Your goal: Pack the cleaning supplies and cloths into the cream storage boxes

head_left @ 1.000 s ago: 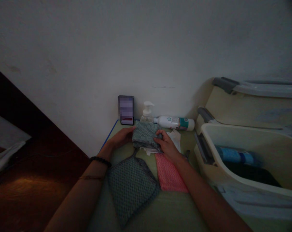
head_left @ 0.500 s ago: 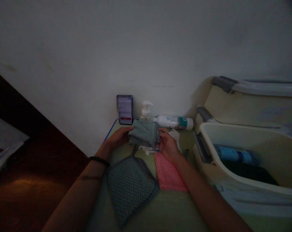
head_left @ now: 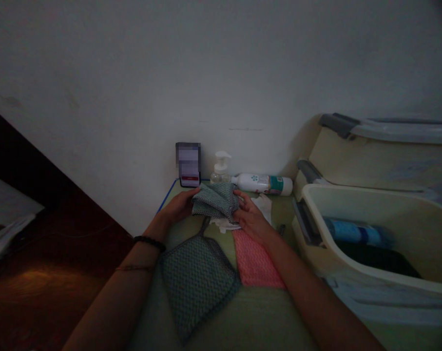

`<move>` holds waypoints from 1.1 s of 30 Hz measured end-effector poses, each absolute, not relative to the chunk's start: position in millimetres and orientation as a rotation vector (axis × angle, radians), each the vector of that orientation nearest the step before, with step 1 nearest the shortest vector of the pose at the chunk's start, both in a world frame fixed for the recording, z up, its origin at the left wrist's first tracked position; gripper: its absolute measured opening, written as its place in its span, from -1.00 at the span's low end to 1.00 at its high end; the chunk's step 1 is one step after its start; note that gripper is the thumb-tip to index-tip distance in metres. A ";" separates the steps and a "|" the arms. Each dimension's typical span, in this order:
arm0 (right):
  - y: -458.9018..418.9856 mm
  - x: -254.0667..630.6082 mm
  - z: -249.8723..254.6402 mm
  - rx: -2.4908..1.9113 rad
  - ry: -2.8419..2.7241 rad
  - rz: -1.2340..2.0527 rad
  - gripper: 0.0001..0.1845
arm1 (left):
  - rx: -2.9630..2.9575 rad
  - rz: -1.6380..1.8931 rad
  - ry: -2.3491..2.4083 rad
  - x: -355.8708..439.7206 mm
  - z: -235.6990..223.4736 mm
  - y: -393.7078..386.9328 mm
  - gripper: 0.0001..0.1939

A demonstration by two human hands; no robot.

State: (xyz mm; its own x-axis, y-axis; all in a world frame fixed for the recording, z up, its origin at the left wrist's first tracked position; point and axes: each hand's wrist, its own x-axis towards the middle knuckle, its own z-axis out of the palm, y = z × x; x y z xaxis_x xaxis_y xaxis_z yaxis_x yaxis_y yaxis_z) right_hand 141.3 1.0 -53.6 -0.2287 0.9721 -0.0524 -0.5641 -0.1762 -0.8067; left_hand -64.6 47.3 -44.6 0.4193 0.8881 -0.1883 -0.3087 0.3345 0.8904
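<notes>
Between my two hands is a folded grey-green woven cloth [head_left: 215,201] with a dark checked edge, raised above the table. My left hand [head_left: 182,204] grips its left side, while my right hand [head_left: 253,217] pinches the right side, fingers partly behind the fabric. Nearer to me, a second grey-green cloth [head_left: 199,282] with a hanging loop lies flat. A pink cloth [head_left: 257,263] lies beside it, partly covered by my right forearm. Some white crumpled material [head_left: 222,225] shows beneath the held cloth.
A phone [head_left: 189,165] leans on the wall at the back. Beside it stand a clear pump bottle [head_left: 221,170] and a white bottle [head_left: 260,184] lying on its side. To the right, an open cream bin [head_left: 352,195] holds a blue packet [head_left: 355,233] and something dark.
The held cloth has creased in the middle and its right part is bent. My right hand has shifted slightly left with its fingers further onto the fabric.
</notes>
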 end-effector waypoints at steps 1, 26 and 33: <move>1.8 141.5 -55.0 -0.710 -0.807 1.676 -0.43 | 0.900 0.890 0.779 -64.3 -44.3 47.2 -0.79; 9.7 141.5 -68.0 -0.912 -1.160 1.467 -0.60 | 1.350 0.678 1.052 -80.1 -38.8 46.4 -0.81; 16.4 165.6 -48.8 -1.106 -1.579 1.110 -0.67 | 1.815 0.555 1.340 -86.8 -4.4 45.4 -0.59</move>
State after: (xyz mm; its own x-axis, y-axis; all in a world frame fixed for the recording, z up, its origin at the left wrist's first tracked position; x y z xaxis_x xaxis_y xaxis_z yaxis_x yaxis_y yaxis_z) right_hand 165.6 16.4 -48.8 -0.2105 0.9636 0.1648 0.1710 0.2023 -0.9643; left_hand -86.8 45.4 -4.4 0.3437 0.9329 -0.1072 0.5845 -0.1232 0.8019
